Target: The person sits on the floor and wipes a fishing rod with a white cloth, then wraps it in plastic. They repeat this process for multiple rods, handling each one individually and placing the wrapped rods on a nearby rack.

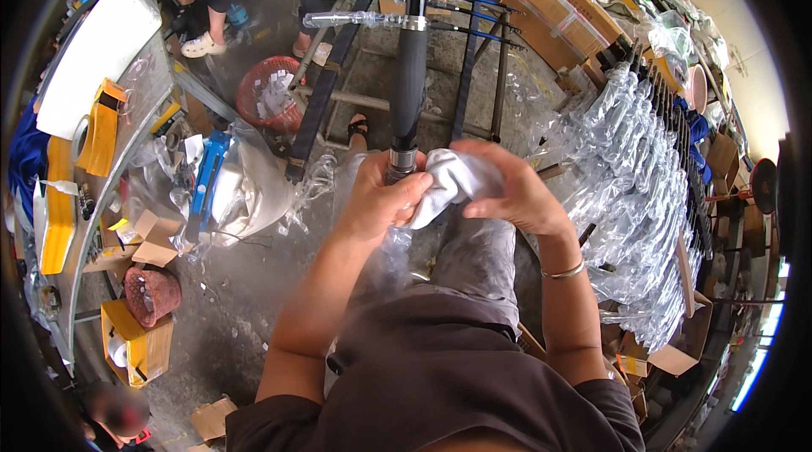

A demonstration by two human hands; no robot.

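A fishing rod (pixel 410 84) with a dark grip stands nearly upright in front of me. My left hand (pixel 382 191) is closed around its lower end, just at the metallic collar, and its thumb presses on a bunched white cloth (pixel 457 183). My right hand (pixel 518 188) curves around the far side of that cloth, thumb and fingers apart, the fingertips at its upper edge. A metal bangle circles the right wrist. The rod's bottom end is hidden by my left hand and the cloth.
Several plastic-wrapped rods (pixel 626 173) lean together at the right. More wrapped rods (pixel 359 19) lie across a metal rack (pixel 315 109) ahead. Left are a red basket (pixel 254 101), a bench (pixel 93 224) and a plastic bag (pixel 262 190). Other people's legs show at the upper left; cardboard boxes (pixel 562 16) sit upper right.
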